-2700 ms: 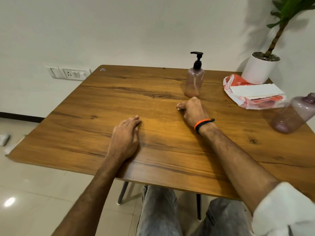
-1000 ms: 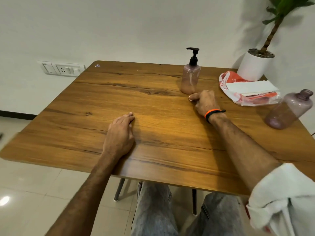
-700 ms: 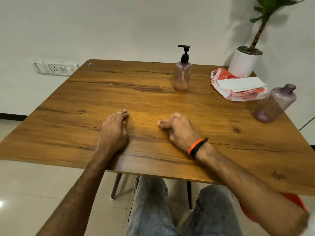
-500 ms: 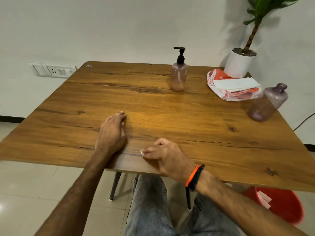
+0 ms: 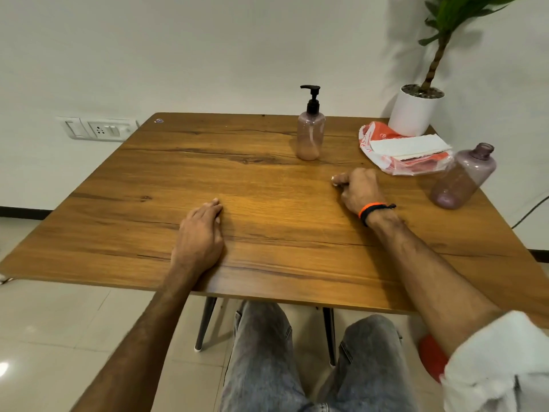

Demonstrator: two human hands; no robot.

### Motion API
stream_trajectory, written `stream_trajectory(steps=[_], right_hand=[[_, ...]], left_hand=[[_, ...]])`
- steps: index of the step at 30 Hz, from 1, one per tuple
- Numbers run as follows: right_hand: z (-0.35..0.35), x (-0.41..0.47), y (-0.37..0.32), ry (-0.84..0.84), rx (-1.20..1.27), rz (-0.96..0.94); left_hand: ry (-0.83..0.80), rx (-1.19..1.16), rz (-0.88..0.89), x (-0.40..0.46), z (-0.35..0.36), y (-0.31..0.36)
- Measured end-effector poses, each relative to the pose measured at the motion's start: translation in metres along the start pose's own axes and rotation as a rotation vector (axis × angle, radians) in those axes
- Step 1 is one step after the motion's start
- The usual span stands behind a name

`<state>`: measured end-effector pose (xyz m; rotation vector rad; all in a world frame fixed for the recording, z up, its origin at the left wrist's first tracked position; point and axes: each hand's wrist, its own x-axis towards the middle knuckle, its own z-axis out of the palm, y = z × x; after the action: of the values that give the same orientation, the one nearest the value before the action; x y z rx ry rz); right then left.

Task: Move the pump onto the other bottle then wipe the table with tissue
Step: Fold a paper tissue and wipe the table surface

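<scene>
The right hand (image 5: pixel 359 190) is curled on the bench (image 5: pixel 267 179), its grip pinched on a scrap of tissue (image 5: pixel 334 180). The left hand (image 5: pixel 200 236) is laid flat, fingers together. The pump (image 5: pixel 312 99) is seated on the far bottle (image 5: pixel 310 138); the open bottle (image 5: pixel 463 176) stands right.

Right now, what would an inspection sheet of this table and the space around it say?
Surface: wooden table, no spill visible.
Job's things: pump sits on the far bottle; open bottle has no cap; tissue pack lies beside it.
Clutter: potted plant at the far corner.
Hands: left hand flat on the table; right hand closed on a bit of white, likely tissue.
Cables: dark cable past the right edge.
Surroundings: wall socket, tiled floor, red bin under the table.
</scene>
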<state>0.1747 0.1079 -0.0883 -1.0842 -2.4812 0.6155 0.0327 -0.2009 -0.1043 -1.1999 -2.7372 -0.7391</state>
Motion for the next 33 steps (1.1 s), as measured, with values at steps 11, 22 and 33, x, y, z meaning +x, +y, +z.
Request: stream_trajectory(steps=[11,22,33], right_hand=[[0.000,-0.188,-0.065,-0.301,0.083,-0.554],[-0.019,-0.036,0.031,0.060,0.017,0.058],[0.000,-0.212,-0.059,-0.178,0.046,-0.462]], left_hand=[[-0.002,0.026,0.009,-0.003,0.004,-0.001],[0.008,0.026,0.029,-0.014,0.006,0.007],[0.004,0.013,0.002,-0.016,0.004,0.008]])
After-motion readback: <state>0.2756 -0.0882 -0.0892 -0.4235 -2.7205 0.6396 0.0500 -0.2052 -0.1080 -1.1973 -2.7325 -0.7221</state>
